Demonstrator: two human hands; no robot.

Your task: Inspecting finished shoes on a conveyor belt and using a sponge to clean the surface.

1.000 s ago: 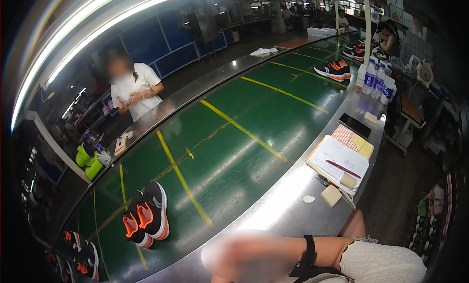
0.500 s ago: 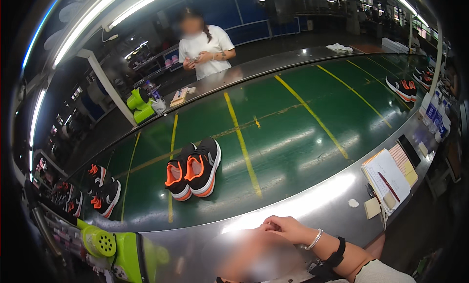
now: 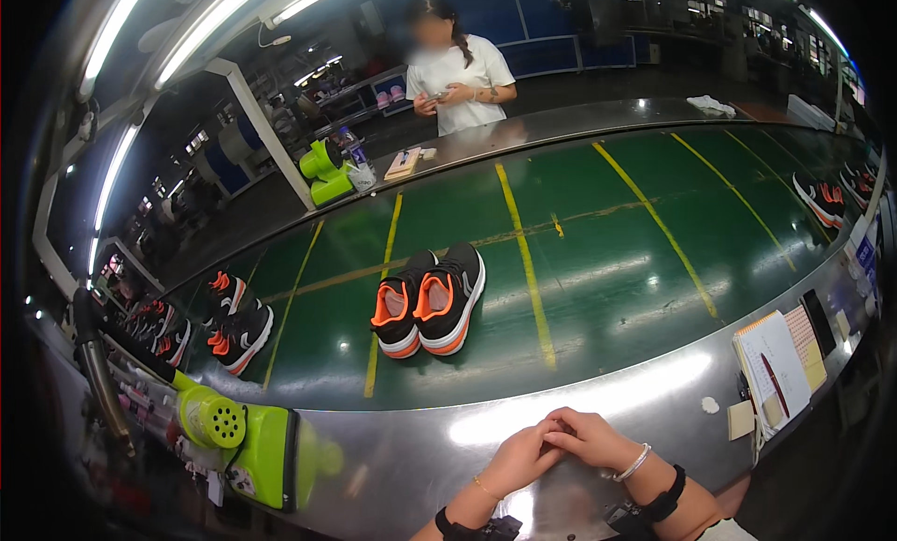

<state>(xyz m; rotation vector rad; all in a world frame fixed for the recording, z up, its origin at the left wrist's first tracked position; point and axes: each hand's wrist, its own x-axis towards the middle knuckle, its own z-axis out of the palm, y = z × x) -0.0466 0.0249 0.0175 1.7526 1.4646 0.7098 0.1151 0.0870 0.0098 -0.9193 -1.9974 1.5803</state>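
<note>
My left hand (image 3: 519, 458) and my right hand (image 3: 590, 437) meet above the metal near ledge, fingers closed together and touching. The right fingers lie over the left fingertips, partly hiding them. Nothing shows in either hand. Beyond them, a pair of black athletic shoes (image 3: 458, 301) with orange linings and white-orange soles stands on the green conveyor belt (image 3: 617, 279), heels toward me. To the right of my hands lie an open notebook (image 3: 768, 363) and a dark red pen (image 3: 774, 384).
A lime-green machine (image 3: 266, 452) sits at the near left. Across the belt stands a person (image 3: 458, 78) holding a small object, with another green device (image 3: 327, 172) nearby. More shoes stand at the belt's left (image 3: 240, 337) and right (image 3: 819, 201). A phone (image 3: 818, 322) lies beyond the notebook.
My view has shifted, so the belt, shoes and far person sit further right in the picture. My left hand, blurred before, now shows clearly; both hands stay together.
</note>
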